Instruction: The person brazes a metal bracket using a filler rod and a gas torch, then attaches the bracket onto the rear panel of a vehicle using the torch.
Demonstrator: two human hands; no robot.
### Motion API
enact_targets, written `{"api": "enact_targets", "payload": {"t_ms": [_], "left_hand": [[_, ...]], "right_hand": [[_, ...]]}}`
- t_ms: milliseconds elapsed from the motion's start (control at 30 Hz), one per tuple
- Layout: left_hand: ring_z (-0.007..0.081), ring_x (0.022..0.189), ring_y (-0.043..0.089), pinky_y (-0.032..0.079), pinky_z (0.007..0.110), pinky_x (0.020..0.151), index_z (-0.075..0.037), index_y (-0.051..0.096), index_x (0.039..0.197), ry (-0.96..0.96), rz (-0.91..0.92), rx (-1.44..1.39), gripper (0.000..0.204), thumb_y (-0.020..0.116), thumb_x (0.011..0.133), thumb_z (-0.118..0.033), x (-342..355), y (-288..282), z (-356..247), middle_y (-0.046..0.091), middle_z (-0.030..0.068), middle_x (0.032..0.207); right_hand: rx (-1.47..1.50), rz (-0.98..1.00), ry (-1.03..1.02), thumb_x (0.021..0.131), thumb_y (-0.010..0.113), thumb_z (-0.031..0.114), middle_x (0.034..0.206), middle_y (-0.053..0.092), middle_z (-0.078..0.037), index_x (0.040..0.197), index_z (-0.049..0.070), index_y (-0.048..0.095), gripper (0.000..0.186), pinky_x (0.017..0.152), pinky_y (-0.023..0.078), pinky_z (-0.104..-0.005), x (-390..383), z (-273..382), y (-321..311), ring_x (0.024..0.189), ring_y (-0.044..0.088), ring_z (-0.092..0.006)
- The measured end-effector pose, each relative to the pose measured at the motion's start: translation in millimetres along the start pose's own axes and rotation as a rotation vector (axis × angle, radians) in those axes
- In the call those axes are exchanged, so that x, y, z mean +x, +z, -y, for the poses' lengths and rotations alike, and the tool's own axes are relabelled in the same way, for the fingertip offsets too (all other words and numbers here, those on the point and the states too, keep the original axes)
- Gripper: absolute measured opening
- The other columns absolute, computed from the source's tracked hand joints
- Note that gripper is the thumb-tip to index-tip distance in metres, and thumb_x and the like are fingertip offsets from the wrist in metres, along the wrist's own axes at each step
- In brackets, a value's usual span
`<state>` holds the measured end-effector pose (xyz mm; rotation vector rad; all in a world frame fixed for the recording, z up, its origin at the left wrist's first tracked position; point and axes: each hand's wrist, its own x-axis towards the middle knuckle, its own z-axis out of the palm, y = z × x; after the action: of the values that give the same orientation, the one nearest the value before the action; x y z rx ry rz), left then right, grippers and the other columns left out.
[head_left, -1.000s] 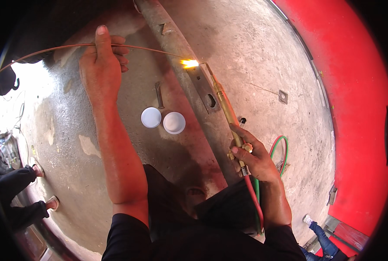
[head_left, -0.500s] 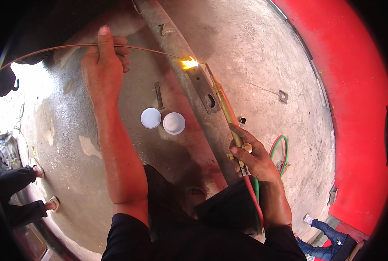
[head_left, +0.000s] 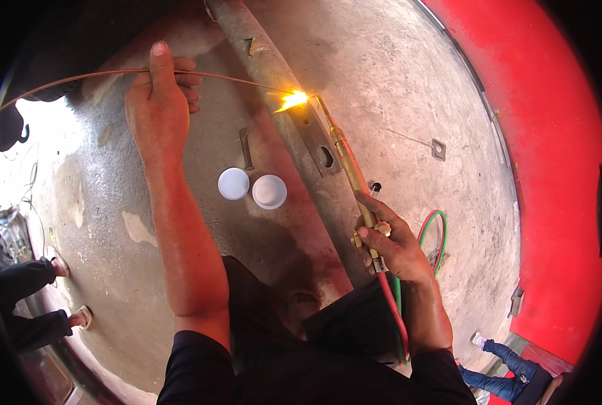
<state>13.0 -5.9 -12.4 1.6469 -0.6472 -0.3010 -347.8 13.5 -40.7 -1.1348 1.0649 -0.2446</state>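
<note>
Gas torch [head_left: 352, 165]: finished in brass yellow. Hoses [head_left: 391, 303]: coloured red and green. Filler rod [head_left: 237, 79]: toned coppery brown. Flame [head_left: 293, 100]: tinged yellow and white. Tub [head_left: 270, 206]: coloured white. Floor [head_left: 476, 223]: mottled grey. Panel [head_left: 557, 202]: coloured red.

Bright flame [head_left: 293, 101] hides where the rod [head_left: 233, 79] ends; the beam [head_left: 334, 196] is cropped above.

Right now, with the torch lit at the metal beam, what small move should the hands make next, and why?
Probably ease the thin rod slightly forward with the left hand, holding the torch steady in the right hand: the rod reaches the flame, which burns at the far end of the plate on the beam. Glare hides the rod's tip.
</note>
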Motion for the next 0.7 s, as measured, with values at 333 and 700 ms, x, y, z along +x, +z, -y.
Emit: {"api": "enact_targets", "payload": {"t_ms": [333,700], "left_hand": [[0.0120,0.058,0.059,0.050,0.028,0.053,0.001,0.072,0.089,0.003,-0.002,0.006,0.063,0.045,0.104,-0.054,1.1,0.1,-0.2,0.066,0.0063,0.070],[0.0117,0.058,0.059,0.050,0.027,0.052,0.001,0.072,0.091,-0.004,0.012,0.003,0.061,0.046,0.104,-0.053,1.5,0.6,-0.8,0.065,0.0063,0.070]], "right_hand": [[-0.034,-0.026,-0.043,0.097,0.066,0.011,0.111,0.060,-0.004,0.150,0.003,0.044,0.057,0.094,0.046,-0.0280,1.6,1.0,1.9,0.104,0.054,-0.0118],[-0.022,-0.019,-0.060,0.098,0.065,0.010,0.100,0.059,-0.002,0.151,0.004,0.043,0.058,0.083,0.048,-0.0260,0.9,3.0,2.0,0.091,0.055,-0.0096]]}}
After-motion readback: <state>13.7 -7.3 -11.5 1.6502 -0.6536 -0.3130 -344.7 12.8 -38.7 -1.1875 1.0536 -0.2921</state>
